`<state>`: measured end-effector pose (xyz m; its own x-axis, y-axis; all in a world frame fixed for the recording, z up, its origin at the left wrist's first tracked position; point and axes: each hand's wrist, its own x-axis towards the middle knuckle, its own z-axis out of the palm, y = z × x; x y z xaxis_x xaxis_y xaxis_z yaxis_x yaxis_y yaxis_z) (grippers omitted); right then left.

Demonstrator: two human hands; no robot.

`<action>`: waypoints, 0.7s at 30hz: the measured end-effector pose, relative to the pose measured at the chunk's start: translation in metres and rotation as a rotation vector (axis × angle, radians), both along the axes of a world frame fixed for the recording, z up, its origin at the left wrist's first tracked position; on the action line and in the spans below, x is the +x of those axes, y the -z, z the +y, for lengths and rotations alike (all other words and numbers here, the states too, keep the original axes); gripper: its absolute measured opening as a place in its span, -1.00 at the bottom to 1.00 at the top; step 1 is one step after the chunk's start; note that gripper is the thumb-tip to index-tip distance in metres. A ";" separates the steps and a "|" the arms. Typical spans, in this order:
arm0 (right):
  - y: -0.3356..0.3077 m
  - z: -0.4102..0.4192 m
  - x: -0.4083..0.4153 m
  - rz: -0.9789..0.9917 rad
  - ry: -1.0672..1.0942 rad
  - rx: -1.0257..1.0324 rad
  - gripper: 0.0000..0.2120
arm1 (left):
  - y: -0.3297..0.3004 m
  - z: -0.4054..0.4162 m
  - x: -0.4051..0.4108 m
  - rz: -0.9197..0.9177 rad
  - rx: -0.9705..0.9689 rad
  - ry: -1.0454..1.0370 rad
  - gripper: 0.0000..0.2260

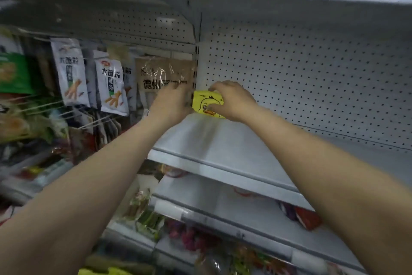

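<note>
**A:** The right hand [231, 100] pinches the yellow pack [206, 101]. Its fingers curl over the top edge and the thumb presses the front, on the duck's face. The pack is at the back left corner of the shelf [223, 141], close to the pegboard wall [312, 74]. I cannot tell whether its base touches the board yet.

**B:** And the left hand [172, 105]?

**A:** It is at the pack's left end and seems to touch it. It is blurred, so I cannot tell whether its fingers are spread or curled.

**B:** How should this be finished well?

**A:** I'd set the base flat with the printed face outward and slide it snug into the corner. Then lift the thumb off first, so the pack doesn't tip forward.

**B:** Any writing?

**A:** The pack shows a cartoon duck, and the small print at its top left is too fine to read. The white snack bags [112, 87] hanging to the left read "大面筋". The brown bag [165, 74] behind the left hand begins "德州", and glare hides the rest.
</note>
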<state>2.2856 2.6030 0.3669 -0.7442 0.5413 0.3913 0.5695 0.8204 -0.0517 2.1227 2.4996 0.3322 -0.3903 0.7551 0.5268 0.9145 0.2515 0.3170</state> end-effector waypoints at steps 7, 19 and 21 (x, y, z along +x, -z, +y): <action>0.004 -0.109 0.057 -0.004 -0.224 0.042 -0.50 | 0.007 -0.144 0.063 0.042 -0.013 -0.122 -0.51; 0.048 -0.227 0.046 -0.001 -0.464 -0.027 -0.47 | 0.036 -0.309 0.079 0.084 -0.074 -0.264 -0.49; 0.053 -0.237 0.032 -0.025 -0.490 -0.028 -0.47 | 0.040 -0.326 0.066 0.087 -0.098 -0.264 -0.48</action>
<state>2.3177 2.3663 0.3138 -0.9228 0.1355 0.3606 0.1184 0.9905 -0.0693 2.1891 2.1734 0.2917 -0.5367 0.6821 0.4966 0.8359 0.5100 0.2029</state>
